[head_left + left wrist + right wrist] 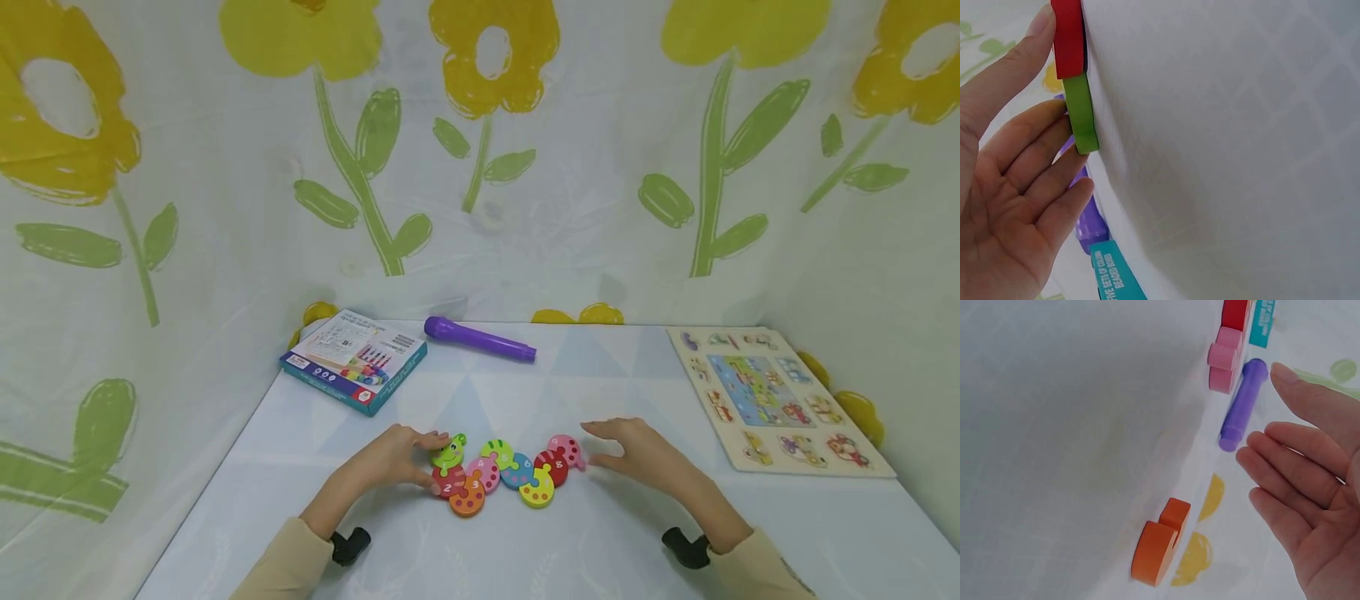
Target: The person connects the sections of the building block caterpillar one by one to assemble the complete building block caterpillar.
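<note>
A wooden caterpillar puzzle point(517, 472) of numbered, coloured pieces lies in a wavy line on the table. At its left end is the green head piece point(448, 454), joined to a red piece point(1069, 44) marked 2. My left hand point(390, 457) touches this end, thumb at the red piece and fingers by the green one. My right hand point(637, 454) is held just beyond the pink tail piece point(566, 450), fingers extended and apart from it, holding nothing. In the right wrist view a separate orange piece point(1157, 550) stands on the table; the head view does not show it.
A boxed colouring set point(356, 358) lies at the back left, with a purple toy microphone point(480, 339) beside it. At the right is a wooden picture puzzle board point(776, 396). Flower-printed cloth walls point(570, 233) enclose the table point(570, 542) at the back and sides.
</note>
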`<action>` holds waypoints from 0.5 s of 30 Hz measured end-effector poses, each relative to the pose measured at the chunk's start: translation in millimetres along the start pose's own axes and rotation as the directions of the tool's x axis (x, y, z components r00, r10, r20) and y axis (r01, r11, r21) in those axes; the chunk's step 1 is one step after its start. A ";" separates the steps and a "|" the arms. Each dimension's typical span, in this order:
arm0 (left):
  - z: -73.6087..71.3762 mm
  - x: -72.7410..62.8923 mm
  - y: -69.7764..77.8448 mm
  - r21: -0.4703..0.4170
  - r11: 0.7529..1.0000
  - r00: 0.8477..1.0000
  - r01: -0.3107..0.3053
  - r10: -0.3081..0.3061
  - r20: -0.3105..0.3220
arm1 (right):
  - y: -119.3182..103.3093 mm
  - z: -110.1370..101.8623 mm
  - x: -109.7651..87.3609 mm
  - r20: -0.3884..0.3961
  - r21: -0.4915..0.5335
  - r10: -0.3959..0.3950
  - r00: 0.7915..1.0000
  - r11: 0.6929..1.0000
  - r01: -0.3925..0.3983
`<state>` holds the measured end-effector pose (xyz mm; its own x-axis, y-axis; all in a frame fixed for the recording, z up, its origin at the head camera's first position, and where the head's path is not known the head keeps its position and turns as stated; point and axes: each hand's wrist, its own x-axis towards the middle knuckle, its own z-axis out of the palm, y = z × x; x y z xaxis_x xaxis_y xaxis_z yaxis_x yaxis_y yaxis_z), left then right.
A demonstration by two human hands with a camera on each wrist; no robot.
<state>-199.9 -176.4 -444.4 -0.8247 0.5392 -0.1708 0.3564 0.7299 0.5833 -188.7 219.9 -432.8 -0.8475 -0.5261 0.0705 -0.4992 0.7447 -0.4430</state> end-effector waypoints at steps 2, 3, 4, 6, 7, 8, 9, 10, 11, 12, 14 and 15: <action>0.0 -0.3 0.2 0.002 1.000 1.000 0.004 -0.004 0.001 | 1.5 -0.6 -2.4 -0.009 0.000 -0.008 1.000 1.000 0.008; 0.0 -0.5 0.2 0.002 1.000 1.000 0.006 -0.006 0.001 | 2.0 -1.0 -3.4 -0.014 0.000 -0.011 1.000 1.000 0.011; 0.0 -0.5 0.2 0.002 1.000 1.000 0.007 -0.007 0.001 | 2.3 -1.5 -4.6 -0.019 0.003 -0.011 1.000 1.000 0.012; 0.3 -0.6 0.2 0.000 1.000 1.000 0.012 -0.012 0.001 | 1.9 -3.2 -7.1 -0.022 0.010 -0.011 1.000 1.000 0.011; 0.4 -0.6 0.2 0.000 1.000 1.000 0.013 -0.013 0.001 | 1.5 -4.3 -8.4 -0.025 0.015 -0.011 1.000 1.000 0.011; 0.5 -0.6 0.2 0.000 1.000 1.000 0.015 -0.015 0.000 | 1.2 -5.6 -9.8 -0.026 0.023 -0.010 1.000 1.000 0.010; 0.6 -0.6 0.3 -0.001 1.000 1.000 0.016 -0.016 0.000 | 1.2 -6.9 -11.2 -0.030 0.028 -0.008 1.000 1.000 0.009; 0.8 -0.6 0.4 -0.001 1.000 1.000 0.017 -0.017 0.000 | 1.4 -8.3 -12.9 -0.033 0.032 -0.006 0.999 0.999 0.007; 0.8 -0.5 0.4 0.000 1.000 1.000 0.018 -0.018 0.000 | 1.7 -9.8 -14.5 -0.035 0.035 -0.004 0.999 0.999 0.005; 0.8 -0.5 0.6 0.001 1.000 1.000 0.018 -0.018 0.000 | 2.2 -11.2 -16.0 -0.039 0.035 0.002 0.999 0.999 -0.001; 0.8 -0.3 0.7 0.004 1.000 1.000 0.017 -0.017 0.000 | 4.3 -14.2 -19.0 -0.040 0.031 0.011 0.999 0.999 -0.010; 0.8 -0.2 0.7 0.005 1.000 1.000 0.015 -0.015 0.001 | 5.4 -15.7 -20.5 -0.041 0.029 0.016 0.999 0.999 -0.014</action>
<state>-199.2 -175.6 -444.6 -0.8298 0.5281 -0.1803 0.3461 0.7404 0.5762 -176.8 241.2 -422.7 -0.8618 -0.4972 0.1002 -0.4815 0.7399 -0.4698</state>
